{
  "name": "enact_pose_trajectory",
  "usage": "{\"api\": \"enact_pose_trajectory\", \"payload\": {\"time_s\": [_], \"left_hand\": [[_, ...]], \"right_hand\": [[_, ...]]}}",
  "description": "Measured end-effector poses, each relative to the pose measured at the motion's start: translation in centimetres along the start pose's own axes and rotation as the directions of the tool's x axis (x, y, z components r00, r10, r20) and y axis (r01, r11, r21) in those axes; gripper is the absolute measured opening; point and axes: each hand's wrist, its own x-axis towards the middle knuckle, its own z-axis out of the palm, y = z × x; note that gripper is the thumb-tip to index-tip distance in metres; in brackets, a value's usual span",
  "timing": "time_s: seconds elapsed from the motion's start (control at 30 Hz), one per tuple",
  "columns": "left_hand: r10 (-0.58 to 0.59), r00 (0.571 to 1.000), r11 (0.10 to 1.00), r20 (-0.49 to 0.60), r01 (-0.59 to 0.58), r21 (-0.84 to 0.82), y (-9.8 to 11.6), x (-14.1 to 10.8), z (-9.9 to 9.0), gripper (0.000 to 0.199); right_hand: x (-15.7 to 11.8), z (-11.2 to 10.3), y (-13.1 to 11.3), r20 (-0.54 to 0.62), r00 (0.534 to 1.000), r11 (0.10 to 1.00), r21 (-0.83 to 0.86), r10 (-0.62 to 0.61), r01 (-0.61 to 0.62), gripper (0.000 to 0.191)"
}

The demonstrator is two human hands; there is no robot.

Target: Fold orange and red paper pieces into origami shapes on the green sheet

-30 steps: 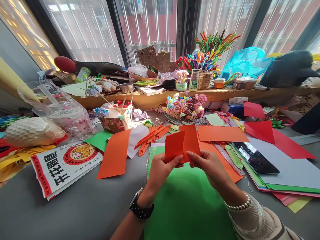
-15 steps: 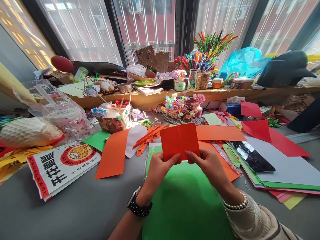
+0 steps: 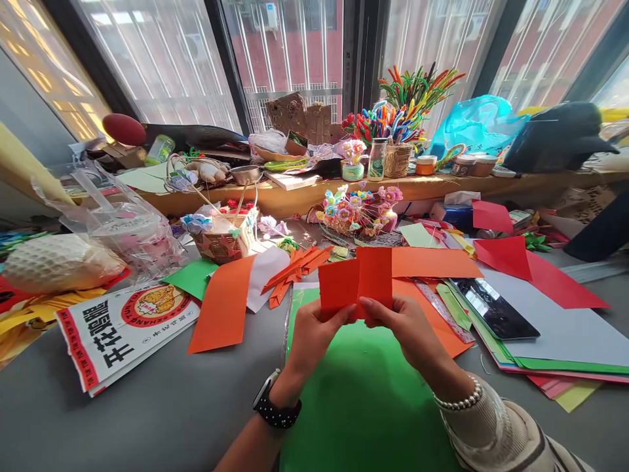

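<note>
- Here are the fingertips: the left hand pinches the lower edge of the left orange-red panel, and the right hand grips the lower part of the right orange-red panel, thumbs nearly meeting.
- Both panels stand upright above the fingers, matte, flat and straight-edged, the right one reaching higher; whether they join low down, I cannot tell.
- Back along the wrists: a dotted dark watch band on the left, a beaded bracelet by a ribbed cuff on the right.
- Straight below the fingers, a smooth, glossy green board catches the light.
- Just beyond the fingertips, to the left, sharp-folded orange strips lie piled; nearer, a plain orange sheet curves slightly.
- Off to the right, a shiny black phone rests on stacked coloured paper.
- Far left, a printed paper bag lies flat on the grey tabletop.
- Farther ahead, fluffy little flowers crowd before a wooden ledge, fuzzy pipe cleaners bristle above it, and sunlit barred windows close the room.
</note>
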Motion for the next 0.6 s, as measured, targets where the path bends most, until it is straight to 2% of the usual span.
{"api": "enact_pose_trajectory", "payload": {"time_s": [0.23,0.33,0.6], "left_hand": [[-0.02,0.999,0.999,0.04,0.018,0.03,0.21,0.09,-0.45,0.021],[-0.035,0.997,0.998,0.064,0.032,0.046,0.16,0.09,-0.6,0.021],[0.003,0.999,1.0,0.035,-0.004,0.025,-0.03,-0.11,-0.34,0.019]], "right_hand": [[0.02,-0.44,-0.14,0.034,0.999,0.998,-0.062,0.013,-0.011,0.036],[0.1,-0.61,-0.03,0.014,1.0,0.996,-0.084,0.023,-0.022,0.036],[0.39,-0.35,0.59,-0.003,0.999,0.998,0.02,0.053,-0.053,0.031]]}}
